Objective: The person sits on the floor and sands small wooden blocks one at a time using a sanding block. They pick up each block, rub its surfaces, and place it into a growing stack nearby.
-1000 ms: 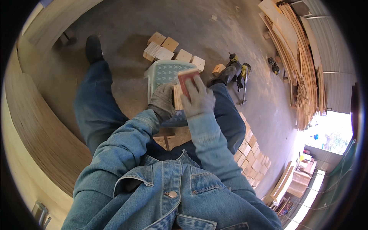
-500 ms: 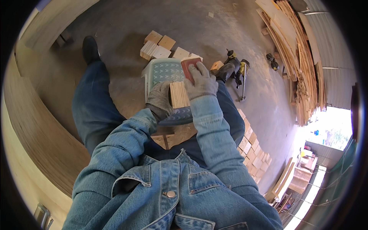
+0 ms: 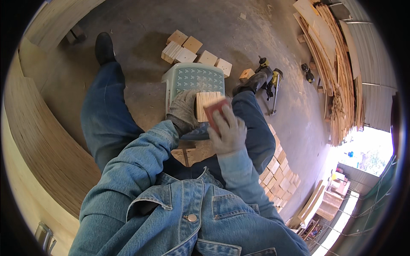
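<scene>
My gloved left hand [image 3: 184,110] is closed on the left side of a plywood block [image 3: 203,106], whose layered edge faces up. The block rests on a pale green plastic stool [image 3: 172,86] between my legs. In my gloved right hand [image 3: 230,133] is a red-brown sanding block [image 3: 215,112], held with the fingers over its top. It overlaps the right edge of the plywood block in view, at a tilt, and is slightly blurred. Whether its underside touches the wood is hidden.
Several plywood blocks [image 3: 185,56] lie beyond the stool. By my right shoe stand two yellow-black power tools [image 3: 275,79]. A large pile of blocks [image 3: 279,175] sits right of my leg. Long boards [image 3: 335,85] are stacked at far right; a plywood stack [image 3: 47,141] curves along the left.
My right hand has drawn the sanding block back toward me, from beyond the plywood block to over its right edge. My left hand still holds the block.
</scene>
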